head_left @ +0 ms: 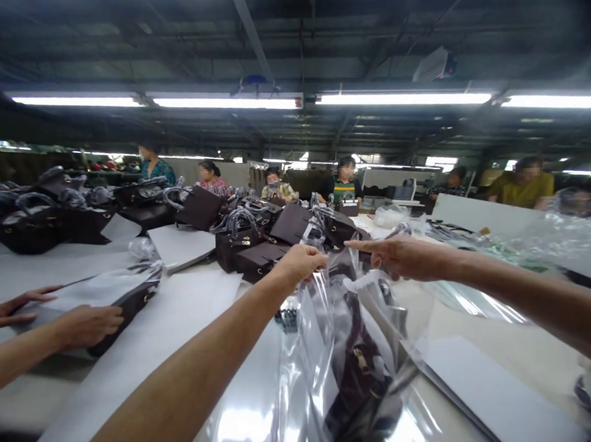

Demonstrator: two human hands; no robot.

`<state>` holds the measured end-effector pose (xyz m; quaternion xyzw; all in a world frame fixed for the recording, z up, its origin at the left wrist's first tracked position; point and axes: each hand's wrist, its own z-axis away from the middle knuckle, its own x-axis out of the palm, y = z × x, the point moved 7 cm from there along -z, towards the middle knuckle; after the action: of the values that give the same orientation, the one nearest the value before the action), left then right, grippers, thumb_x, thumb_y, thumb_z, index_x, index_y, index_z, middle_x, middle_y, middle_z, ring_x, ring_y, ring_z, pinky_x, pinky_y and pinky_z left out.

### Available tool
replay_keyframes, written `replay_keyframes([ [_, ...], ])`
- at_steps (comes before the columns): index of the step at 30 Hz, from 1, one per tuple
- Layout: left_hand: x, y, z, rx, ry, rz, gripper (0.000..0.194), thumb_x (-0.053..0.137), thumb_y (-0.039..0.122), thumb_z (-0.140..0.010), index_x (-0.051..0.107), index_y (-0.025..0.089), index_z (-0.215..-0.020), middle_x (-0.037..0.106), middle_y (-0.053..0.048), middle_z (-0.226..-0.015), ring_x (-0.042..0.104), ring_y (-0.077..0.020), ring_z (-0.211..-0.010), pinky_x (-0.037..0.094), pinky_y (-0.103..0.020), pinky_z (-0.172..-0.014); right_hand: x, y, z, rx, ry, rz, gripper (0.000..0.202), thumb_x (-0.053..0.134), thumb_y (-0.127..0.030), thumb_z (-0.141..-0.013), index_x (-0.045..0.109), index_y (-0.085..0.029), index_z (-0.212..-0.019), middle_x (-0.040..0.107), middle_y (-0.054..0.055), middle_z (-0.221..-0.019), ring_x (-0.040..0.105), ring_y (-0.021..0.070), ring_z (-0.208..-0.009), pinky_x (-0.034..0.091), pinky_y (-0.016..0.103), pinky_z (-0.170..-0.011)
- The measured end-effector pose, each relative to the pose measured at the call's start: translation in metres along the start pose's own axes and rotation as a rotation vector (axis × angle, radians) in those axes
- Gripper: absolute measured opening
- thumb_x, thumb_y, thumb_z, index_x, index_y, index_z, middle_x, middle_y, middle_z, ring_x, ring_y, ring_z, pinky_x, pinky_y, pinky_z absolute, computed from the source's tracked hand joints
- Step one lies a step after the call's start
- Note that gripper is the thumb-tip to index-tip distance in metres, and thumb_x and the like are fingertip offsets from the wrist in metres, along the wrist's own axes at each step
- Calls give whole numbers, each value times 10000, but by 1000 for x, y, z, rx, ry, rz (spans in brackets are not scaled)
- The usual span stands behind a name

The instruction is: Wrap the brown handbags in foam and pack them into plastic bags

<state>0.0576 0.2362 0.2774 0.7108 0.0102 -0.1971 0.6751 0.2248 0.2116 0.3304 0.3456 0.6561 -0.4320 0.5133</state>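
Your left hand [299, 263] pinches the clear sleeve [321, 306] high, seemingly to hold it upright around the dark handbag [361, 360] toward the tabletop's [526, 350] near edge; whether your right hand [400, 257] grips is unclear.

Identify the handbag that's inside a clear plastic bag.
The handbag pictured below the wearer's left hand and right hand; the piled handbags behind show uncovered bodies.

At lower centre, the sleeve [318, 323] is clear, glossy plastic with bright glare; the bag [353, 394] inside looks smooth, its clasp [360, 359] shiny and metallic. Left of centre, the paper [195, 304] is white and matt. At right, the film [541, 239] is crinkled, glossy plastic.
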Motion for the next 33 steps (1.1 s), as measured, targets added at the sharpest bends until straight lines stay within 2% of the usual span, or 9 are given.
replay_keyframes([
  [3,5,6,-3,-53,-55,-59,195,524,183,-767,508,132,-579,517,44,-450,517,-80,-403,349,-213,-485,8,-11,-3,-33,-67,-109,532,381,-4,-680,609,-223,-1108,596,-5,-705,507,69,-455,396,164,-458],
  [7,19,13,-4,-106,-121,-111,176,492,180,-815,555,109,-666,567,18,-506,567,-105,-451,431,-267,-566,20,-16,-8,148,-153,-320,238,425,-144,-743,661,-122,-723,576,35,-601,540,114,-522,439,193,-481],
  [9,26,15,-5,-110,-131,-131,186,498,252,-851,575,107,-762,597,10,-605,583,-102,-537,467,-272,-595,28,-20,-7,247,-188,-363,318,442,-342,-804,669,-130,-738,620,75,-713,573,148,-589,468,229,-496],
  [12,33,16,-12,-94,-121,-165,236,514,343,-856,581,117,-855,611,-2,-771,584,-103,-660,496,-271,-624,32,-31,-9,220,-163,-34,520,468,-613,-747,665,-140,-660,620,105,-684,582,200,-602,447,272,-491],
  [16,39,18,-24,-32,-101,-200,213,527,314,-852,573,116,-915,600,-24,-870,582,-114,-734,504,-280,-648,26,-39,-14,173,1,333,302,572,-417,-737,672,-134,-700,632,129,-703,606,255,-704,408,286,-559],
  [18,40,18,-29,5,-95,-206,214,532,310,-848,571,117,-930,597,-29,-894,581,-121,-754,504,-287,-658,22,-35,-15,216,25,314,300,529,-382,-765,679,-122,-761,641,142,-746,614,255,-733,402,278,-566],
  [22,41,17,-35,51,-76,-203,219,539,322,-842,579,114,-897,597,-18,-866,577,-119,-730,496,-274,-637,15,-31,-16,259,42,261,417,508,-495,-751,687,-121,-795,648,135,-729,618,236,-712,402,254,-531],
  [28,45,31,-33,133,-11,-113,228,538,314,-834,581,113,-738,559,22,-651,506,-73,-551,438,-227,-553,5,-24,-13,272,91,200,161,565,-224,-687,671,-105,-664,645,127,-677,618,220,-685,411,244,-529],
  [33,21,51,-14,296,143,59,281,472,371,-811,618,131,-794,549,25,-628,489,-73,-587,388,-198,-605,-43,14,16,375,151,-8,180,518,-176,-740,639,-115,-622,597,39,-538,557,112,-475,408,187,-436],
])
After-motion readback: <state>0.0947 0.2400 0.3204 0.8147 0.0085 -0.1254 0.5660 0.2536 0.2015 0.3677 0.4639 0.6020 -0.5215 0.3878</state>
